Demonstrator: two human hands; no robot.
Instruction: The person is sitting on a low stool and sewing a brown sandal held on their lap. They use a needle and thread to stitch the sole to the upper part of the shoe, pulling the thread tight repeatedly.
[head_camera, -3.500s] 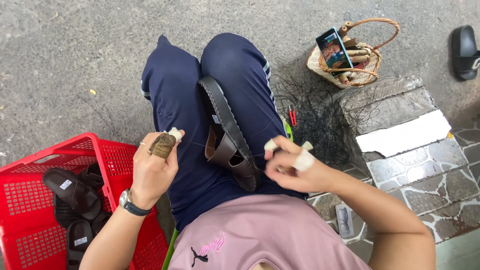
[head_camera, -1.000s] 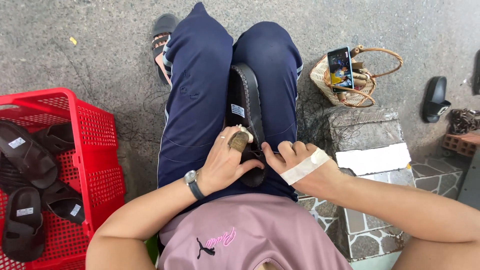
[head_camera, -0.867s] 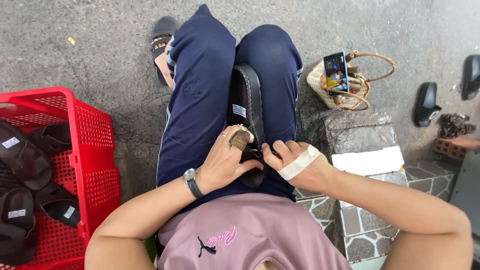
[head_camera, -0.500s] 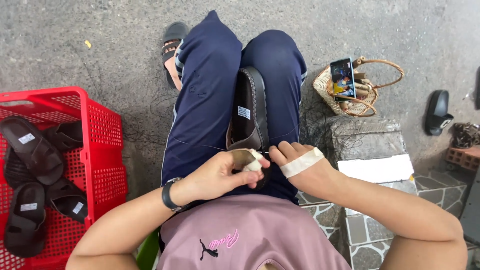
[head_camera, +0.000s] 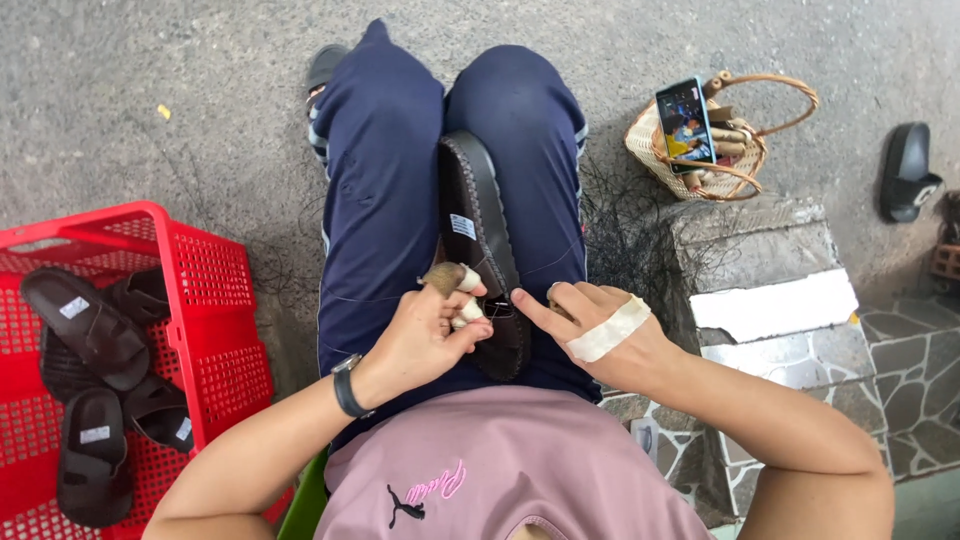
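Note:
A dark brown sandal (head_camera: 478, 215) lies lengthwise between my knees on my navy trousers, with a small white label on its sole. My left hand (head_camera: 425, 330), fingertips wrapped in tape, grips a short brown wooden-handled tool (head_camera: 442, 277) against the sandal's near end. My right hand (head_camera: 590, 325), with a strip of tape across its back, presses its fingers on the same end, index finger pointing at the tool's tip. A thin dark thread seems to run between the two hands.
A red plastic crate (head_camera: 215, 330) at my left holds several dark sandals (head_camera: 85, 320). A wicker basket (head_camera: 715, 150) with a phone (head_camera: 684, 122) propped in it sits on a stone block (head_camera: 760, 290) at right. One black shoe (head_camera: 905, 170) lies further right.
My left hand went from holding the tool up by the crate to working at the sandal's near end, then slid toward me. The right hand stayed on the sandal.

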